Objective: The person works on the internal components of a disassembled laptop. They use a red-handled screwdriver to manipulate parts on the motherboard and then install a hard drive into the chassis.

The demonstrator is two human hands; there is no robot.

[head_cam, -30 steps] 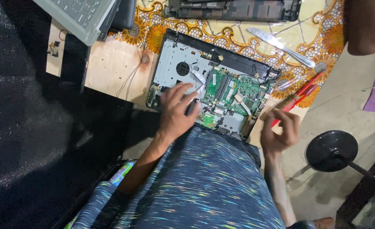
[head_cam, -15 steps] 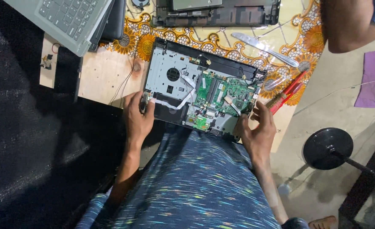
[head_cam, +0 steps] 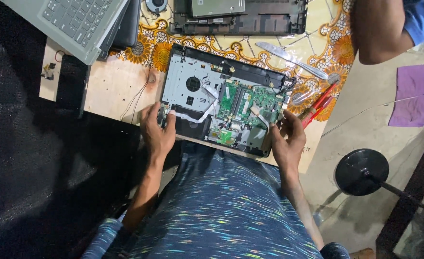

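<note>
An opened laptop base lies on the table in front of me, with a green circuit board, a white ribbon cable and a round fan opening showing. My left hand grips its near left corner, thumb on top beside the ribbon. My right hand holds its near right edge, fingers curled around the corner by the metal shield. Both hands rest at the table's front edge above my patterned blue shirt.
A grey laptop keyboard lies at the far left, another black laptop shell at the back. A metal pry tool and a red screwdriver lie to the right. Another person's arm reaches in at top right. A black round stand base sits on the floor.
My left hand left the circuit board's middle and took the near left corner. My right hand came up from beside the table to the right edge. The view moved closer.
</note>
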